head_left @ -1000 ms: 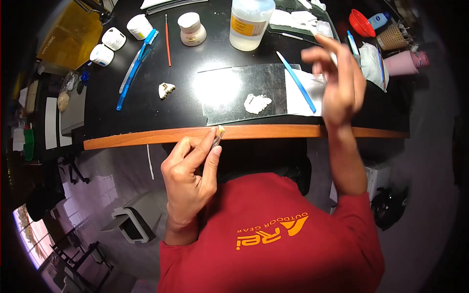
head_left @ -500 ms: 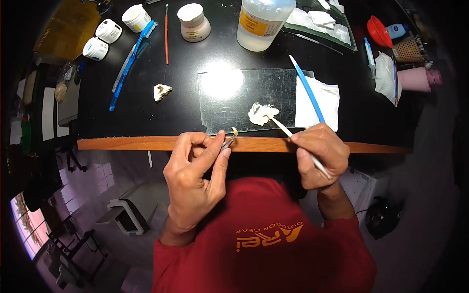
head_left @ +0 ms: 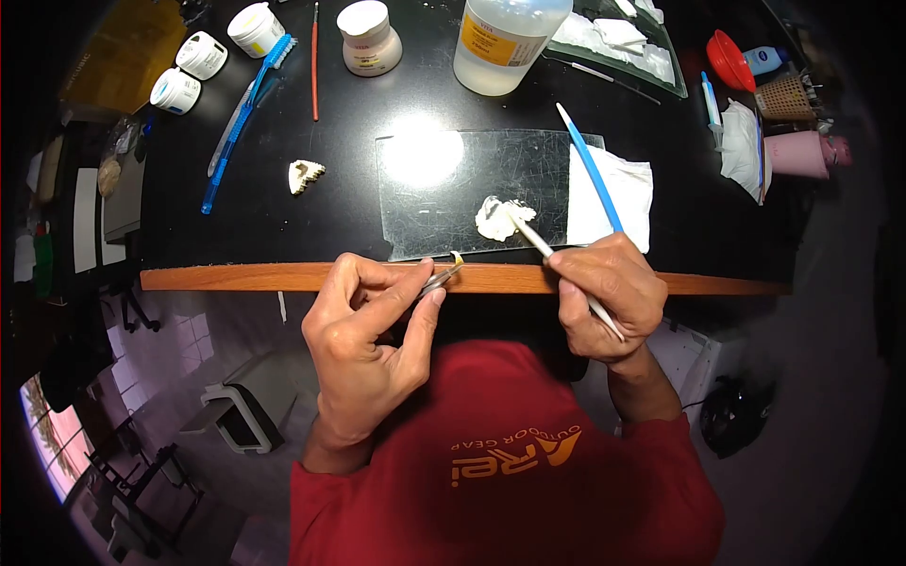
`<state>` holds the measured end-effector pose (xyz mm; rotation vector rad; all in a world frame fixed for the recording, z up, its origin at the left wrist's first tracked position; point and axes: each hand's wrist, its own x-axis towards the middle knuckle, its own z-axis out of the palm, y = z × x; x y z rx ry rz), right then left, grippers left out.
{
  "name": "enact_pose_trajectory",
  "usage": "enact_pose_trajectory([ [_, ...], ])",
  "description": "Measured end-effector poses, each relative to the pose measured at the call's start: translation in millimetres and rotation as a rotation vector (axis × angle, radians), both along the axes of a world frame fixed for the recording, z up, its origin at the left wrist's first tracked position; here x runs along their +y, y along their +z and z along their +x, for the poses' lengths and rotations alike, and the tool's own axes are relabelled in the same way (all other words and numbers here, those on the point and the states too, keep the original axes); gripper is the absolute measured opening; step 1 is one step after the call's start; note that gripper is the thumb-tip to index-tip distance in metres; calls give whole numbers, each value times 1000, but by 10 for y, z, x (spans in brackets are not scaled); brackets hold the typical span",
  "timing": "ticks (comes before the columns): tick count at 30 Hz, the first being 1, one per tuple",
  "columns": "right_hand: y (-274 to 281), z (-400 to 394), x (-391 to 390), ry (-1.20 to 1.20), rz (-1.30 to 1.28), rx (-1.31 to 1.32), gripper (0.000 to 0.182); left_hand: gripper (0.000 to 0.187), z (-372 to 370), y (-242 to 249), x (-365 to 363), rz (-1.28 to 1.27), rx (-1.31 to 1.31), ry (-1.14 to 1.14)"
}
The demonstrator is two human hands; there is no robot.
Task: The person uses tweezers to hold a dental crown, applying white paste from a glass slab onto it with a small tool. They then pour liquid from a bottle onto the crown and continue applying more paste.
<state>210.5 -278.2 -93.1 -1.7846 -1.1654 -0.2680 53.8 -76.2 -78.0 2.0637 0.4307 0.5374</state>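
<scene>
My left hand (head_left: 377,330) pinches a small metal tool (head_left: 438,280) just off the table edge, with a small yellowish piece (head_left: 458,258) at its tip. My right hand (head_left: 613,297) grips a white stick-like tool (head_left: 536,241). Its tip touches the white paste (head_left: 496,223) on the clear glass plate (head_left: 425,222). A blue-and-white tool (head_left: 593,177) lies across the folded white tissue (head_left: 632,193), close to my right hand. Left of the plate is a small cream toothed model (head_left: 304,176).
At the back left stand white jars (head_left: 201,57) beside a blue toothbrush (head_left: 226,141) and a red stick (head_left: 315,75). A cream bottle (head_left: 370,42) and a large clear bottle (head_left: 505,47) stand behind the plate. The wooden table edge (head_left: 236,280) runs before me.
The white tool's tip has moved left and further into the paste with my right hand. My left hand has shifted slightly, still pinching the metal tool. The whole view has drifted a little.
</scene>
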Motion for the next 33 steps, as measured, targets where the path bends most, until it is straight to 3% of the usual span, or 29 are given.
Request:
enact_pose_trajectory([
  [8, 58, 1, -66, 82, 12, 54, 25, 32, -9, 12, 10, -6, 7, 9],
  [33, 27, -3, -52, 15, 7, 34, 24, 30, 40, -89, 20, 88, -140, 43],
])
